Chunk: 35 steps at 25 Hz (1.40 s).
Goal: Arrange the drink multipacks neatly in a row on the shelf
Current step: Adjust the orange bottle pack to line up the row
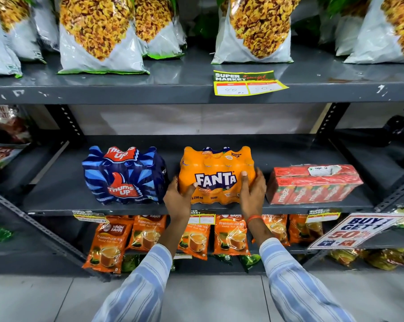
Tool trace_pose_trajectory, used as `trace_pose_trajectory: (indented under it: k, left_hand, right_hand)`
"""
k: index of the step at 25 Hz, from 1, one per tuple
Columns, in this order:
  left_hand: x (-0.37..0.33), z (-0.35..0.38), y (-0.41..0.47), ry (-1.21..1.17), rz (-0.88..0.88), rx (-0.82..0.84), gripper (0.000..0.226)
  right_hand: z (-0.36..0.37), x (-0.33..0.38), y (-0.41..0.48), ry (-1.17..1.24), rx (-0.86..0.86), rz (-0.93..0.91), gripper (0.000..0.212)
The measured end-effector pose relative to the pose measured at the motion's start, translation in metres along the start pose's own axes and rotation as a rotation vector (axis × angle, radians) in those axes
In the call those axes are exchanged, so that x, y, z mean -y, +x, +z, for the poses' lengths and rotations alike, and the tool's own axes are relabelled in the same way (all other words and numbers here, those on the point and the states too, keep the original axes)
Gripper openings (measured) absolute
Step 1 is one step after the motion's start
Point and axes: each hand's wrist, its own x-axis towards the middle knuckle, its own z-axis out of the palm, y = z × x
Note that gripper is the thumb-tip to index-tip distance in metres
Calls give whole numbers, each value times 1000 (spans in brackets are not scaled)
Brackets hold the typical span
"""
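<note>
My striped sleeves (147,282) sit nearest, reaching up to the orange Fanta multipack (216,175) on the grey middle shelf (64,189). My left hand (179,198) clasps its lower left corner and my right hand (252,194) presses its right side, so both hands hold the pack. It stands upright between the blue Thums Up multipack (124,175) and the red Maaza carton pack (312,183), apart from each. Tea pouches (108,245) hang below; snack bags (98,33) stand above.
</note>
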Motion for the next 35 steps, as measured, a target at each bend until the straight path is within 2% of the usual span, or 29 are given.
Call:
trace_pose_trajectory:
  k: [3,5,8,10,12,15,19,27,35]
  left_hand:
    - [-20,-17,-13,92,240,-51,64]
    - [-24,-43,-11,135,397,-79,64]
    - [-11,-93,16,182,420,-155,71]
    - [6,-124,42,226,324,-211,88]
    - [31,-158,67,210,189,-220,108]
    - [55,-186,91,96,18,-73,112]
    - [61,-193,101,82,-8,-41,106]
    - [70,-202,106,102,20,-57,104]
    - [63,-199,77,178,-28,-25,106]
  right_hand:
    - [27,28,-22,-133,-215,-277,57]
    - [61,57,-40,-101,-224,-437,52]
    - [118,84,-71,-19,-131,-523,48]
    - [152,85,-92,-5,34,-455,48]
    - [185,76,-111,-9,188,-266,55]
    - [205,61,-115,-4,213,-58,62]
    - [212,60,-114,-29,159,-24,57]
    - [219,61,-122,-58,207,-33,58]
    - [204,66,-123,-99,263,-53,65]
